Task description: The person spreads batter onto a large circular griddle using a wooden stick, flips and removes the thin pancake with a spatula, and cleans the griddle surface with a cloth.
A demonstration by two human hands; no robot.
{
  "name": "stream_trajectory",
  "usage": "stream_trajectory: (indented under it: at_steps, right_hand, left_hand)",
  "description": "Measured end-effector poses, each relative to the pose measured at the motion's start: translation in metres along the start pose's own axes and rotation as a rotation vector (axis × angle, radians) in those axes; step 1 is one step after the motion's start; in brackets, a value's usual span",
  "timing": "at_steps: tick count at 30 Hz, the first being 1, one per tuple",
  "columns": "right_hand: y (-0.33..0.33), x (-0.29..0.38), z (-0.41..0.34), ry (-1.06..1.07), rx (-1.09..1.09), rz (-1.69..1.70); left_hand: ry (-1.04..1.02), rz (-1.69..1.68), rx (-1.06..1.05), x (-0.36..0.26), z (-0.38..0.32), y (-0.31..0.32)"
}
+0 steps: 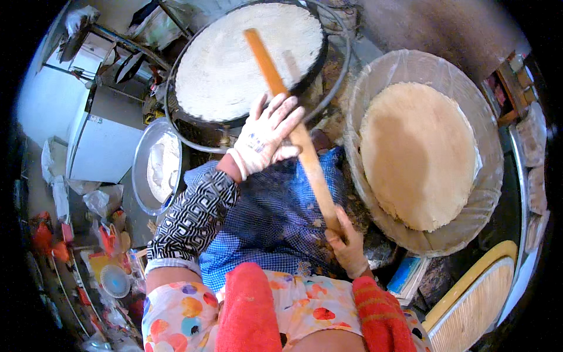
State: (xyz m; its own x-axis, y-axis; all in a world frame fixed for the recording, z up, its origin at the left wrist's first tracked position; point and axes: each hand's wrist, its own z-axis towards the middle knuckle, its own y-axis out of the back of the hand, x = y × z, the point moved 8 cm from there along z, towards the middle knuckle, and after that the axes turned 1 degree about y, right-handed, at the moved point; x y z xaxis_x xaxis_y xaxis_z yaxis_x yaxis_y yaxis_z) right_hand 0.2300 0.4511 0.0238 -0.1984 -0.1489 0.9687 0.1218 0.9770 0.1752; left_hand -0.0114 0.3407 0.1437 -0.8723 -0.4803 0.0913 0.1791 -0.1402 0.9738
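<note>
My right hand (pixel 347 248) grips the lower end of a flat wooden stick (pixel 317 169), which slants up and away over my lap. My left hand (pixel 266 136), in a white glove, lies across the middle of the stick with its fingers stretched out. Whether those fingers curl around it is hidden. The stick's far end reaches over a round black-rimmed griddle (pixel 324 48) covered by a pale layer of batter or dough (pixel 220 66). To my right, a wide plastic-lined basket (pixel 488 145) holds a round, tan flatbread or stack of them (pixel 448 141).
A metal basin (pixel 137 176) with whitish flour or batter stands at left, beside a white cabinet (pixel 105 147). A metal ring (pixel 345 70) runs around the griddle. Round ridged boards (pixel 475 303) lean at lower right near a blue-covered book or stack of papers (pixel 407 275). Blue checked cloth (pixel 264 211) covers my lap.
</note>
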Motion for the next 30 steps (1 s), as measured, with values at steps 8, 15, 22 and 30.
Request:
stream_trajectory:
  at_steps: [8,15,22,30]
  right_hand:
    - [-0.034,0.007,0.016,-0.284,-0.153,0.463]
    - [-0.114,0.012,0.077,-0.469,0.128,0.746]
    - [-0.193,0.057,0.159,-0.449,0.375,0.737]
    - [-0.28,0.063,0.212,-0.337,0.556,0.282]
  left_hand:
    - [-0.176,-0.074,-0.097,0.04,0.076,-0.044]
    - [-0.023,-0.076,0.021,0.148,0.024,-0.113]
    - [0.104,-0.035,-0.14,0.279,-0.064,-0.099]
    - [0.481,0.123,0.084,0.366,-0.235,-0.075]
